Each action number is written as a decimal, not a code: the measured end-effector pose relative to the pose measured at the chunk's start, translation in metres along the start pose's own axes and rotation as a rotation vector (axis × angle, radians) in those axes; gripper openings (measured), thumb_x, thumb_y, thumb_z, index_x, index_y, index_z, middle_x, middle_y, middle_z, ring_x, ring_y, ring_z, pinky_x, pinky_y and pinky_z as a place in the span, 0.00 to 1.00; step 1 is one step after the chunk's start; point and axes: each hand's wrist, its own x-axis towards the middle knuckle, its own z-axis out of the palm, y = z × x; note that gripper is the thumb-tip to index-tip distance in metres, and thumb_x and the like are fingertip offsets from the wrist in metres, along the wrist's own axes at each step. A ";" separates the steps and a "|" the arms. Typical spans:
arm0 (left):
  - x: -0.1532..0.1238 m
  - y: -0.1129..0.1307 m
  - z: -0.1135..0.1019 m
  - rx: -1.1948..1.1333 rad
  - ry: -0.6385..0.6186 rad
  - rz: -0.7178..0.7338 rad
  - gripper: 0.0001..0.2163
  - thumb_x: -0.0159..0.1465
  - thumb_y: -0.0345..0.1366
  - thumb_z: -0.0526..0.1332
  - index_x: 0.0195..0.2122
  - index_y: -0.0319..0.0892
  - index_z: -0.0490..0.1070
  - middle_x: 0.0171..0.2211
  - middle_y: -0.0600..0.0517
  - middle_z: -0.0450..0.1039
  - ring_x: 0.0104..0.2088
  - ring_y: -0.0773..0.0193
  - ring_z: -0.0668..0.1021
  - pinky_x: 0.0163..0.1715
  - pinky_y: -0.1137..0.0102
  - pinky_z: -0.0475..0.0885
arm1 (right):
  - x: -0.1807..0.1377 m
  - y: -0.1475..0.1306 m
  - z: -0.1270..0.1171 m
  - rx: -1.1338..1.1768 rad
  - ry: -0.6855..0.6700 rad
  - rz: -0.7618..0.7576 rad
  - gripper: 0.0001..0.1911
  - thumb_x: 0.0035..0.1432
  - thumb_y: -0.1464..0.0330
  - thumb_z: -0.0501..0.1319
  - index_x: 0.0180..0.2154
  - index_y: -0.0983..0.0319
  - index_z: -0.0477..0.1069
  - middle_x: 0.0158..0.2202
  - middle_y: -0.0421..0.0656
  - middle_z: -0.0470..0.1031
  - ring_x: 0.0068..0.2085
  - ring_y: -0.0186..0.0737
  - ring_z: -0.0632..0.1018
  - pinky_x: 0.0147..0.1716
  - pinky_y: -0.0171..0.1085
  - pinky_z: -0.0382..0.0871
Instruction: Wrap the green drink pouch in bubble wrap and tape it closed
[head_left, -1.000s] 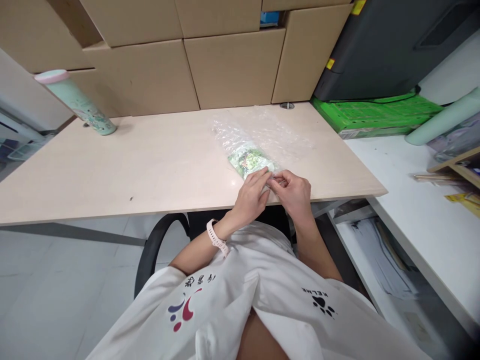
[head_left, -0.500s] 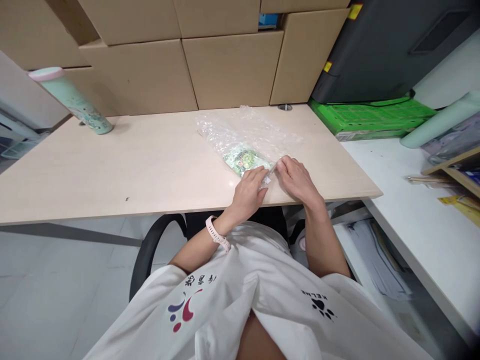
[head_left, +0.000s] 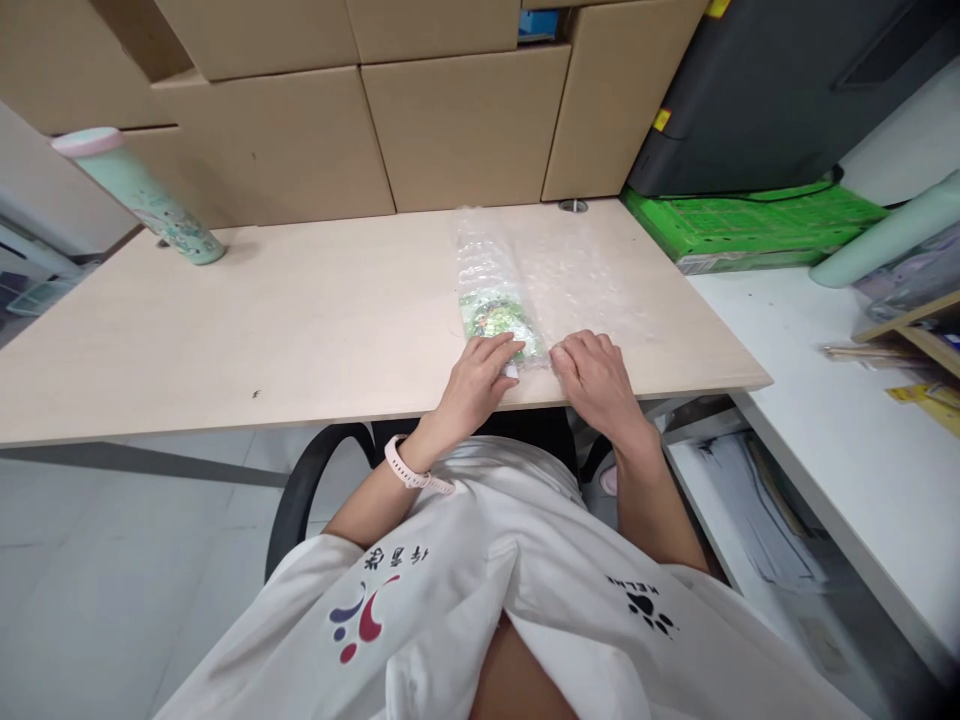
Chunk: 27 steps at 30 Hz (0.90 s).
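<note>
A flat packet with a green printed picture [head_left: 499, 318] lies on the wooden table under a clear layer of bubble wrap [head_left: 585, 265]. My left hand [head_left: 478, 382] rests on the packet's near left part, with the fingers over its top and the thumb at its near edge. A small white bit shows between that thumb and the fingers. Just right of the packet, my right hand [head_left: 596, 378] has its fingers curled onto the near edge of the bubble wrap. Its fingertips are partly hidden.
A mint tumbler with a pink lid [head_left: 150, 200] stands at the table's back left. Cardboard boxes [head_left: 465, 125] line the back. On the right are a green box [head_left: 757, 225] under a dark grey case [head_left: 757, 95] and a white side desk [head_left: 847, 440]. The table's front edge is close to me.
The packet and wrap have turned from slanting to nearly straight, and the wrap now spreads flatter to the right. My hands have moved slightly apart.
</note>
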 end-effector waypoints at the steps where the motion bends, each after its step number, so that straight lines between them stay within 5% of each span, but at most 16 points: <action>1: 0.000 -0.002 -0.001 -0.004 -0.010 0.007 0.20 0.64 0.28 0.65 0.58 0.44 0.71 0.59 0.43 0.74 0.56 0.51 0.74 0.56 0.53 0.73 | -0.008 -0.003 -0.001 0.003 0.013 0.011 0.18 0.74 0.61 0.44 0.38 0.57 0.69 0.41 0.48 0.74 0.42 0.50 0.70 0.41 0.47 0.62; 8: 0.016 -0.002 0.008 0.052 -0.053 -0.018 0.11 0.64 0.27 0.65 0.47 0.43 0.79 0.52 0.44 0.78 0.51 0.54 0.77 0.52 0.56 0.76 | -0.023 -0.005 0.004 0.115 0.120 0.076 0.15 0.72 0.62 0.49 0.35 0.57 0.69 0.39 0.46 0.75 0.41 0.48 0.72 0.42 0.46 0.64; 13: 0.012 0.010 0.003 0.066 -0.011 -0.148 0.11 0.62 0.28 0.67 0.45 0.46 0.80 0.61 0.43 0.71 0.61 0.43 0.69 0.58 0.45 0.68 | -0.022 -0.008 0.004 0.100 0.135 0.057 0.20 0.72 0.60 0.50 0.59 0.56 0.70 0.41 0.47 0.75 0.42 0.49 0.73 0.44 0.47 0.65; 15: 0.009 0.010 -0.001 -0.051 0.053 -0.250 0.14 0.60 0.30 0.70 0.47 0.45 0.79 0.67 0.42 0.63 0.67 0.39 0.62 0.62 0.42 0.63 | -0.023 -0.009 0.003 0.052 0.110 0.037 0.21 0.72 0.59 0.50 0.59 0.56 0.71 0.43 0.48 0.75 0.44 0.50 0.73 0.44 0.48 0.65; 17: 0.008 0.006 -0.004 -0.325 0.105 -0.375 0.17 0.59 0.32 0.69 0.50 0.44 0.76 0.67 0.40 0.62 0.66 0.43 0.66 0.62 0.47 0.66 | -0.023 -0.011 0.003 0.040 0.100 0.037 0.21 0.72 0.59 0.50 0.57 0.55 0.73 0.44 0.49 0.74 0.45 0.51 0.72 0.44 0.49 0.64; 21: 0.011 0.004 -0.010 -0.938 0.228 -0.616 0.14 0.59 0.36 0.67 0.47 0.43 0.74 0.66 0.44 0.64 0.45 0.61 0.81 0.51 0.60 0.76 | -0.023 -0.016 0.004 0.061 0.097 0.039 0.20 0.72 0.58 0.50 0.55 0.56 0.74 0.44 0.49 0.75 0.45 0.51 0.72 0.44 0.49 0.63; 27: 0.000 0.035 -0.020 -0.936 0.367 -0.441 0.14 0.63 0.35 0.66 0.50 0.48 0.70 0.66 0.47 0.65 0.49 0.60 0.81 0.55 0.58 0.77 | -0.019 -0.033 0.005 0.231 0.015 -0.053 0.15 0.72 0.60 0.52 0.50 0.59 0.72 0.44 0.48 0.75 0.47 0.49 0.74 0.45 0.47 0.64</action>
